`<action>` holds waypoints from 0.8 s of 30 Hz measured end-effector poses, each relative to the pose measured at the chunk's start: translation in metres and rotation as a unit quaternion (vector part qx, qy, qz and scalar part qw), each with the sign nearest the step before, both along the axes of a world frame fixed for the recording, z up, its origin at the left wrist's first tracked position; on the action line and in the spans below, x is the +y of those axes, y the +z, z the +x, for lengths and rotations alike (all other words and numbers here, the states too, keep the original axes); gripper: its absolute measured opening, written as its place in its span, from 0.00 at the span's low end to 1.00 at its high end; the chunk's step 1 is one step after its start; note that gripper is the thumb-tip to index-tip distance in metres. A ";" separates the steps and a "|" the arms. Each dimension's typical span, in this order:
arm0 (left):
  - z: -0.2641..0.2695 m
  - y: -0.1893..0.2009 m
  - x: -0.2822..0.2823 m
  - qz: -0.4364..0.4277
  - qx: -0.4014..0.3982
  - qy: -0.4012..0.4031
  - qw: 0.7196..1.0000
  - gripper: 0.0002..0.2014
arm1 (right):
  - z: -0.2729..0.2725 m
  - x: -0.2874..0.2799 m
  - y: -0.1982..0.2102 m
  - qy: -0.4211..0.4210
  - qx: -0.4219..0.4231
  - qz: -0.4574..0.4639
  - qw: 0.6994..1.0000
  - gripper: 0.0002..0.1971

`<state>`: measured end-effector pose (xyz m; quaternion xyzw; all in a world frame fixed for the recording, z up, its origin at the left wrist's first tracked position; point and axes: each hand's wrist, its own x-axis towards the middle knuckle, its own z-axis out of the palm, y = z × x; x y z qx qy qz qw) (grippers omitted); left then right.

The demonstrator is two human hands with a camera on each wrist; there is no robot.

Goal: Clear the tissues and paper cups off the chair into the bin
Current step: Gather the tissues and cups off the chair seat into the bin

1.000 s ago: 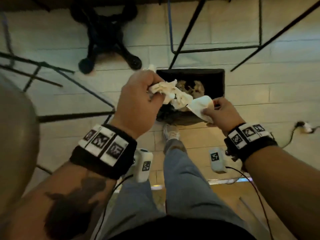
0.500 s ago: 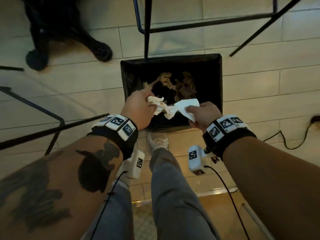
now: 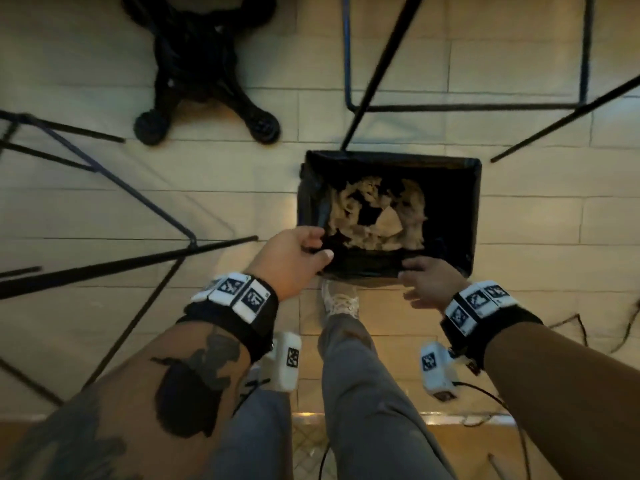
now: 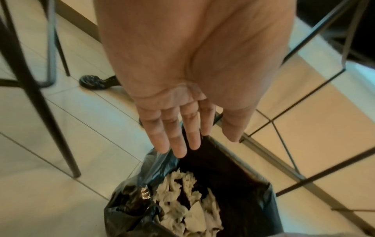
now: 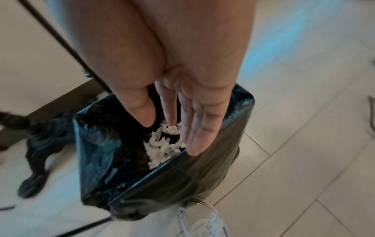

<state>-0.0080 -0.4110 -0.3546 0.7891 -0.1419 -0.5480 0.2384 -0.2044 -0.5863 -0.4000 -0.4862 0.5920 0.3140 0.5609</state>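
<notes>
A rectangular bin [image 3: 474, 188] lined with a black bag stands on the tiled floor. Crumpled white tissues [image 3: 374, 216] and a flattened paper cup [image 3: 388, 221] lie inside it; the tissues [image 4: 182, 214] [image 5: 162, 144] show in both wrist views too. My left hand [image 3: 304, 251] [image 4: 194, 137] hangs over the bin's near left corner, fingers straight and empty. Over the near rim, my right hand [image 3: 419, 275] [image 5: 172, 131] is spread open and holds nothing. The chair's seat is out of sight.
A black office-chair base [image 3: 204, 81] on castors stands at the back left. Thin black metal furniture legs [image 3: 377, 71] cross the floor behind and left of the bin. My shoe [image 3: 341, 303] is just before the bin. A cable [image 3: 588, 327] lies at the right.
Both hands held tissues and a paper cup over the bin; they have let go, the paper now lies in the bin, and the fingers are spread.
</notes>
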 end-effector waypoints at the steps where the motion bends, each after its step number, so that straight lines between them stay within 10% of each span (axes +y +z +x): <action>1: 0.001 0.019 0.013 -0.004 -0.012 0.008 1.000 0.23 | 0.004 0.004 0.014 0.045 0.005 -0.015 0.999 0.19; 9: -0.002 0.197 0.162 -0.101 -0.088 0.042 0.990 0.15 | 0.089 0.071 0.160 0.395 -0.043 -0.135 0.907 0.13; 14: -0.009 0.296 0.264 -0.163 -0.202 0.118 0.958 0.13 | 0.161 0.135 0.268 0.449 -0.197 -0.195 0.849 0.12; 24: -0.001 0.367 0.380 -0.107 -0.501 0.325 0.795 0.21 | 0.269 0.300 0.428 0.546 -0.471 -0.220 0.658 0.21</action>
